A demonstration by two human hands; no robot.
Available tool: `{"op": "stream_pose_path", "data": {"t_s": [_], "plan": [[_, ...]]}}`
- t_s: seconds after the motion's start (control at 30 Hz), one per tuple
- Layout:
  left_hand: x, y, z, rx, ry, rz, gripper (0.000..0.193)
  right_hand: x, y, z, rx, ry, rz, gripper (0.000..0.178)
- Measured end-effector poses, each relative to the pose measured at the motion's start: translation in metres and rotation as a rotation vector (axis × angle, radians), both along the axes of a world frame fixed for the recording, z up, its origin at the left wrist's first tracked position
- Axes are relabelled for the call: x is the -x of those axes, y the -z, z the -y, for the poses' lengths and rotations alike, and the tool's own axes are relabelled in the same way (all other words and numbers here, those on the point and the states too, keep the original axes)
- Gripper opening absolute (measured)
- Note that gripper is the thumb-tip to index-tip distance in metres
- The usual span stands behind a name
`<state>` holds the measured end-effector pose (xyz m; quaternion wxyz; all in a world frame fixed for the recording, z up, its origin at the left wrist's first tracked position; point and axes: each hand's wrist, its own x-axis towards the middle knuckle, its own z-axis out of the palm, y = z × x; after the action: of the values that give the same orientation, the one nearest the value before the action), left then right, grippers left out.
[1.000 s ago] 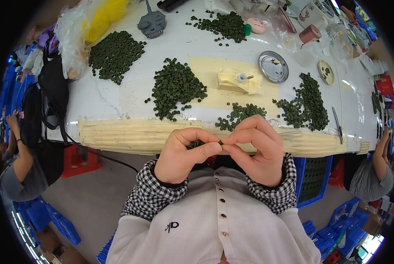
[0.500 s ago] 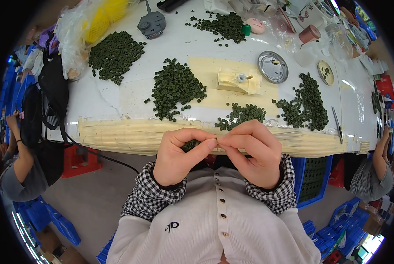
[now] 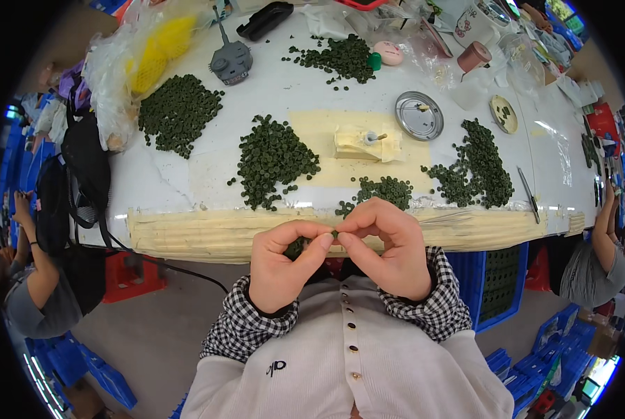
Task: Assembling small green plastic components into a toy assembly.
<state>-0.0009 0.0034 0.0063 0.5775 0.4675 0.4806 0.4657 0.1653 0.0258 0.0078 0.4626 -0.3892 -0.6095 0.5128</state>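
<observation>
In front of my body, just over the table's near edge, my left hand [image 3: 284,265] and my right hand [image 3: 391,251] meet at the fingertips. Both pinch one small dark green round piece [image 3: 335,235], like a tiny wheel. More dark green pieces [image 3: 296,247] show through the gap between my left thumb and index finger; whether that hand holds them I cannot tell. Just beyond my right fingers lies a small heap of green round pieces [image 3: 386,190]. A larger heap [image 3: 274,160] sits to its left, another [image 3: 486,164] to its right.
A taped block with a short peg [image 3: 370,142] stands mid-table, beside a round metal lid [image 3: 419,115]. Tweezers [image 3: 528,194] lie at right. Farther back are a grey toy tank turret [image 3: 230,61], more green heaps [image 3: 180,113] and a thread spool [image 3: 474,56]. People sit at both sides.
My hands have shifted slightly left, and the right fingers have closed up to the left ones. The green piece now shows between the fingertips. The whole view has tilted a little.
</observation>
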Motion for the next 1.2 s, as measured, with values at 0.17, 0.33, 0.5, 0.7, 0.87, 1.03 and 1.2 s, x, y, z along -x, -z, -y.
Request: {"op": "stream_pose_path", "data": {"t_s": [0.17, 0.33, 0.5, 0.7, 0.87, 1.03, 1.2], "plan": [[0.000, 0.001, -0.001, -0.041, -0.039, -0.009, 0.010, 0.005, 0.000, -0.002, -0.022, -0.012, -0.033, 0.010], [-0.002, 0.009, -0.002, 0.021, -0.055, 0.081, 0.006, 0.005, -0.001, -0.002, -0.088, 0.034, 0.047, 0.011], [0.008, 0.010, -0.008, 0.348, -0.019, 0.628, 0.012, 0.006, -0.007, -0.007, -0.111, 0.040, 0.099, 0.009], [0.024, 0.010, -0.028, 0.513, -0.136, 1.032, 0.019, -0.036, -0.006, -0.023, -0.366, 0.356, 0.529, 0.009], [0.025, 0.009, -0.035, 0.508, -0.166, 1.099, 0.017, -0.047, -0.002, -0.025, -0.442, 0.354, 0.759, 0.010], [0.021, -0.005, -0.034, 0.548, -0.323, 1.054, 0.020, -0.042, 0.002, -0.025, -0.468, 0.271, 0.832, 0.011], [0.022, -0.002, -0.031, 0.542, -0.220, 1.124, 0.024, -0.038, 0.006, -0.026, -0.479, 0.259, 0.813, 0.011]]}}
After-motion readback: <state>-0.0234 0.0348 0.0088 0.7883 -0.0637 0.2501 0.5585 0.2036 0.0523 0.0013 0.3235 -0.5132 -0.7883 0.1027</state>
